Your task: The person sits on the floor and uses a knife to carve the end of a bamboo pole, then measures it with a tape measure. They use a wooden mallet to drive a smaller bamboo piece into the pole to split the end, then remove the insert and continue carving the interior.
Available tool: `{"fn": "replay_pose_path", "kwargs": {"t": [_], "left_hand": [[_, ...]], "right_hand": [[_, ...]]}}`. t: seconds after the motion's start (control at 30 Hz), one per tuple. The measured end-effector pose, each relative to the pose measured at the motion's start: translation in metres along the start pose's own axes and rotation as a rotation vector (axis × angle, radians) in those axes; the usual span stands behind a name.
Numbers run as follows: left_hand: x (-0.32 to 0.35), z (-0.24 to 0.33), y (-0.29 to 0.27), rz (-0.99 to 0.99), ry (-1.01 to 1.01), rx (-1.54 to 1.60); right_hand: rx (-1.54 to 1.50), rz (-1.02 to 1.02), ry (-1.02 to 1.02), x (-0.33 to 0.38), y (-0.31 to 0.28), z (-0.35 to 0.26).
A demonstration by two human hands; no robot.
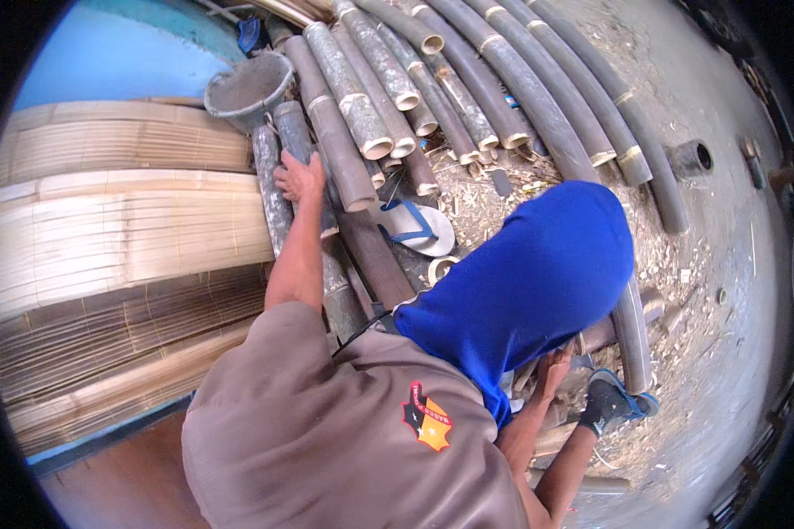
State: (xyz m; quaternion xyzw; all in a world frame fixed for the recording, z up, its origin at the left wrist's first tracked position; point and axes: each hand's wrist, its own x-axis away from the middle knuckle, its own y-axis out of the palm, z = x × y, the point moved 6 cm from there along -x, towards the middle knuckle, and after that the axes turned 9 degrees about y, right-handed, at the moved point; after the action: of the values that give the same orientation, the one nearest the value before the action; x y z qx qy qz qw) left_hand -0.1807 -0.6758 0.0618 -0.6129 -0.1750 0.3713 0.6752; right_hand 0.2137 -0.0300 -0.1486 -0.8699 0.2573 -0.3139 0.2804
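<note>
At the upper left, my left hand (pixel 300 179) is wrapped over a grey bamboo pole (pixel 294 126), beside a mottled bamboo pole (pixel 267 167). That arm is stretched out ahead of me. Down at the lower right, my right hand (pixel 551 370) is closed beside my bent leg, partly hidden by the blue cloth over my knee. A small grey piece (pixel 581 361) shows next to its fingers, but what the hand holds is not clear. Several cut bamboo poles (pixel 359 117) lie side by side ahead, their open ends toward me.
Rolled bamboo blinds (pixel 123 220) are stacked at the left, near a grey bucket (pixel 249 91). A white sandal with blue straps (pixel 417 227) lies by the poles. Wood chips (pixel 494 207) cover the floor, and a short dark tube (pixel 690 159) lies at the right.
</note>
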Motion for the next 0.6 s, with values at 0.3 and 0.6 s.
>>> {"fn": "replay_pose_path", "kwargs": {"t": [0.3,0.6], "left_hand": [[-0.016,0.027,-0.009,-0.395,0.06,1.183],[0.036,0.268,-0.077,-1.176,0.336,1.301]], "right_hand": [[0.111,0.099,-0.097,0.016,0.012,-0.036],[0.112,0.009,0.107,0.01,0.033,-0.031]]}}
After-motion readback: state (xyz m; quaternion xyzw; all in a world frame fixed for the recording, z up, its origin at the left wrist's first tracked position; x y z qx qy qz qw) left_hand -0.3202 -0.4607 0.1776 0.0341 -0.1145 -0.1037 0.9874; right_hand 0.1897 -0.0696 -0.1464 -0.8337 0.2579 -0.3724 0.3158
